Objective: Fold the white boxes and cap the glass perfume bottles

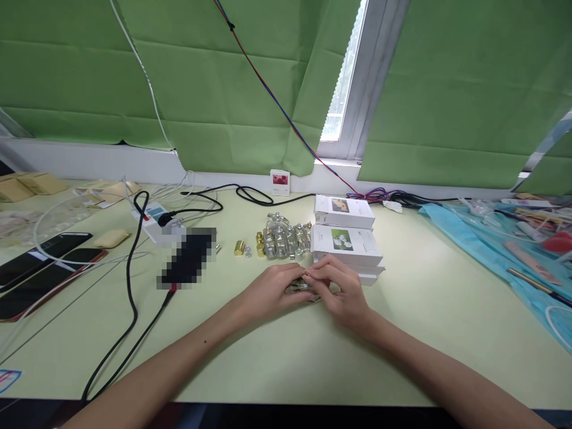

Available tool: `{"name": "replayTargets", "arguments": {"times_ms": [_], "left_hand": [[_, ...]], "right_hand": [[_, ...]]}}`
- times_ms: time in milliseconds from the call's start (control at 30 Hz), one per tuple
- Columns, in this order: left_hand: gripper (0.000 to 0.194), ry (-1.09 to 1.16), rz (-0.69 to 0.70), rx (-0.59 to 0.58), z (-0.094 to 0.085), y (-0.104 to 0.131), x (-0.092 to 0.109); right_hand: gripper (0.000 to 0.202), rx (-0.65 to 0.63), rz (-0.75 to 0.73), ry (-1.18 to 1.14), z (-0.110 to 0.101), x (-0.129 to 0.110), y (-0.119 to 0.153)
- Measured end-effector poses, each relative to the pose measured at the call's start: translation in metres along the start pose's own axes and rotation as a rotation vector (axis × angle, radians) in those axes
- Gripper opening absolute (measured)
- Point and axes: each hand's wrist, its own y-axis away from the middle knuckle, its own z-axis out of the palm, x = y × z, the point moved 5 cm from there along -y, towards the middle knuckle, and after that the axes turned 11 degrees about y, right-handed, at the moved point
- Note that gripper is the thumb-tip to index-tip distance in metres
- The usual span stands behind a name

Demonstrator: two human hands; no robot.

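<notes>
My left hand (277, 287) is closed around a small glass perfume bottle (298, 287), which lies low over the table and is partly hidden by fingers. At the bottle's top end, my right hand (338, 291) pinches with thumb and fingertips; whatever tiny part sits between them is hard to make out. Just beyond the hands stand several similar clear glass bottles (280, 243) with gold collars. Gold caps (240, 247) and a small clear piece (248, 252) rest to their left. White boxes (346, 244) with flower pictures lie right behind my right hand.
On the left are a power strip (154, 221), black cables (130, 280), a blurred-out dark device (187, 259) and two phones (49, 283). A small white card box (280, 182) stands at the back wall. Blue sheeting (482, 244) with tools covers the right side.
</notes>
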Motion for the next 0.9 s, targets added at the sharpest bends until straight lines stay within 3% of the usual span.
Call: {"name": "replayTargets", "arguments": {"times_ms": [533, 900], "left_hand": [[0.016, 0.002, 0.013, 0.021, 0.0009, -0.0008, 0.0002], [0.014, 0.011, -0.016, 0.012, 0.0004, -0.0002, 0.0009]], "right_hand": [[0.021, -0.019, 0.002, 0.047, 0.0024, 0.0004, -0.0017], [0.012, 0.028, -0.084, 0.071, -0.0001, -0.0031, -0.0006]]}}
